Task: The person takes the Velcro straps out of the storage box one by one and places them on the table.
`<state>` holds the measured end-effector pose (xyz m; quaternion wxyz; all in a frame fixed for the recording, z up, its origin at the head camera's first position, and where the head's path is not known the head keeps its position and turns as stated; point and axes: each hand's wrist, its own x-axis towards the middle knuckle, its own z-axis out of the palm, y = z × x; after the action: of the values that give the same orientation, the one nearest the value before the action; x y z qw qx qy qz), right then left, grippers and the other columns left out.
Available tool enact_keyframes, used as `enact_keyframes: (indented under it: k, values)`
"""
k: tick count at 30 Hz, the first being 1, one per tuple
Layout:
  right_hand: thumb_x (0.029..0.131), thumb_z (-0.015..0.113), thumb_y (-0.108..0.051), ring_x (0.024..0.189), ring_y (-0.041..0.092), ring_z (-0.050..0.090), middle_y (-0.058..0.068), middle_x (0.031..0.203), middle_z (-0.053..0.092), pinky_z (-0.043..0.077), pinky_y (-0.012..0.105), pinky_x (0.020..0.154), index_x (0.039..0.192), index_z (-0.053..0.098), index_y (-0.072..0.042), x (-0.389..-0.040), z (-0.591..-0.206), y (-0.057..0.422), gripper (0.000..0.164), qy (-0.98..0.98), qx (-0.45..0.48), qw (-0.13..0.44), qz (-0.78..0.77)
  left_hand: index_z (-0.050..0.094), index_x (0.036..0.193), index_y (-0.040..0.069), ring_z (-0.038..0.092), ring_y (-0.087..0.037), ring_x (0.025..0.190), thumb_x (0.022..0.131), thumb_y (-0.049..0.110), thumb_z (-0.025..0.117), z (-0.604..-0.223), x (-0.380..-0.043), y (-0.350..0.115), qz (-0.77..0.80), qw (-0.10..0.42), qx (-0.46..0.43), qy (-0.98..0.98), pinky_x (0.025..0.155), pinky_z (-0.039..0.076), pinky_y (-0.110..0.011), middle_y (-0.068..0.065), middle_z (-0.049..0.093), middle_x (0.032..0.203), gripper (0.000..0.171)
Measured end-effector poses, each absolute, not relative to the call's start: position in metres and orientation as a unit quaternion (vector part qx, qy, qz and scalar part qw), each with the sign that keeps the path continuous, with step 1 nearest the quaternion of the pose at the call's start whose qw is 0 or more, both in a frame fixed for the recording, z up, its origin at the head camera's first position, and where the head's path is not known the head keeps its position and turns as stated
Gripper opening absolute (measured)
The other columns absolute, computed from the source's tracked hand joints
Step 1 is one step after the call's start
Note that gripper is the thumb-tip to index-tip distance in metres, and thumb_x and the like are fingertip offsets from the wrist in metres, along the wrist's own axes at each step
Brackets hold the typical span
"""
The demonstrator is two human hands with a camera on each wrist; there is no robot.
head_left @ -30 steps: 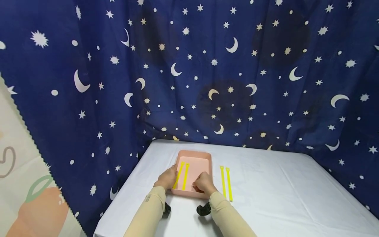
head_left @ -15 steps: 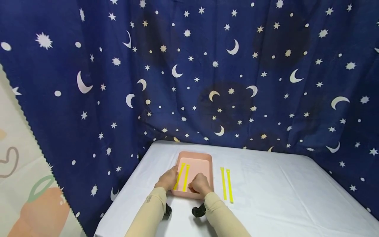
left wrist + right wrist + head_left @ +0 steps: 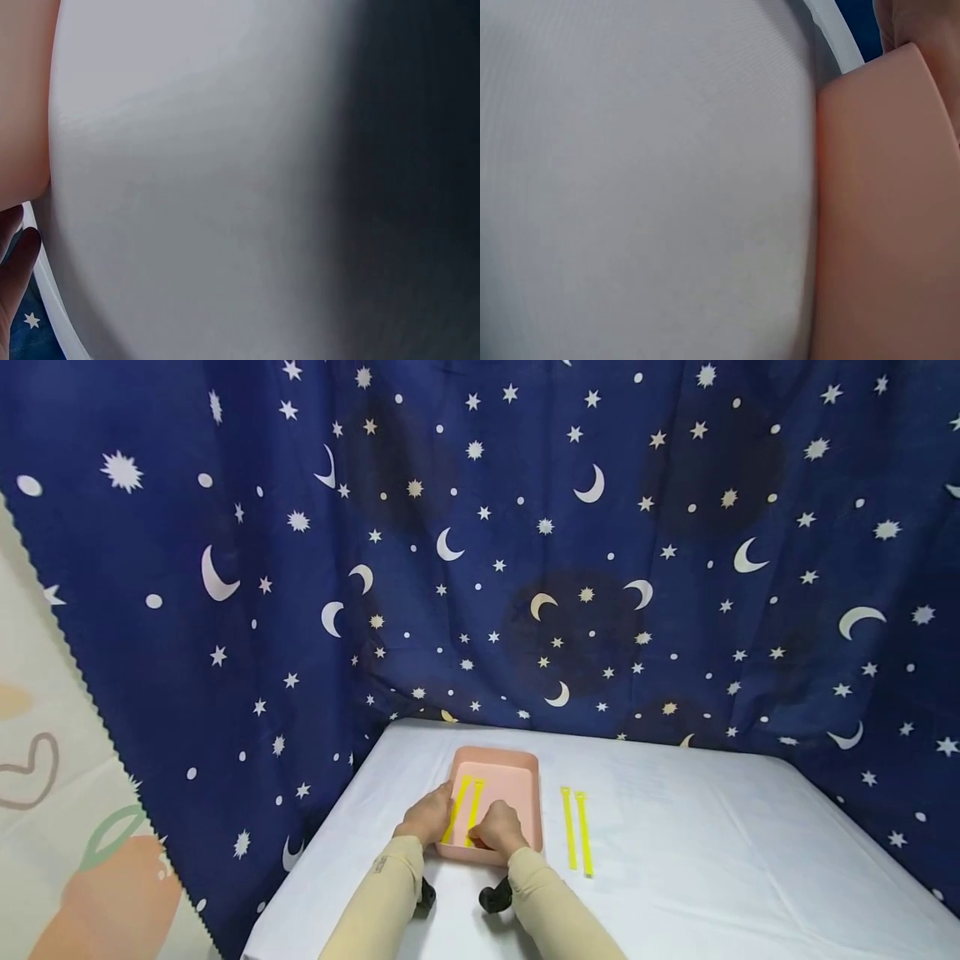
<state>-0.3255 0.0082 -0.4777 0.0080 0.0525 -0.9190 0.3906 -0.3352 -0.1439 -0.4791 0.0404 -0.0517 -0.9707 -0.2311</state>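
Note:
A shallow pink tray lies on the white table in the head view. Inside it, two yellow cable ties lie side by side along its left part, heads at the far end. My left hand holds the tray's left wall. In the left wrist view its fingers show beside the tray's pink outer wall. My right hand is over the near part of the tray, fingers curled, fingertips at the near end of the right-hand tie. Whether they pinch it is hidden.
Two more yellow cable ties lie on the white table just right of the tray. A dark blue curtain with moons and stars hangs behind the table. Black wrist mounts show under the forearms.
My right hand has moved left inside the tray, from bare floor to the near end of the right-hand tie. The left hand stays on the tray wall; the whole view shifts slightly.

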Motion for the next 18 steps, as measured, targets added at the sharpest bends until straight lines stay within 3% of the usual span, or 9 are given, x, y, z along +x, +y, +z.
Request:
enact_keyframes:
  k: [12, 18]
  values:
    - [0.069, 0.088, -0.008, 0.057, 0.018, 0.050, 0.004, 0.063, 0.055, 0.043, 0.024, 0.053, 0.071, 0.062, -0.002, -0.325, -0.482, -0.003, 0.027, -0.927, 0.022, 0.047, 0.372, 0.040, 0.151, 0.000, 0.046, -0.032, 0.142, 0.108, 0.016, 0.043, -0.481, -0.333, -0.142, -0.230, 0.040, -0.054, -0.971, 0.119, 0.039, -0.049, -0.016, 0.046, 0.154, 0.047]
    - [0.068, 0.080, 0.002, 0.056, 0.021, 0.050, 0.006, 0.061, 0.057, 0.044, 0.026, 0.051, 0.067, 0.060, -0.003, -0.321, -0.478, -0.003, 0.020, -0.931, 0.016, 0.067, 0.359, 0.040, 0.152, 0.002, 0.046, -0.032, 0.142, 0.108, 0.018, 0.042, -0.483, -0.335, -0.141, -0.224, 0.036, -0.052, -0.972, 0.119, 0.040, -0.048, -0.014, 0.046, 0.155, 0.047]
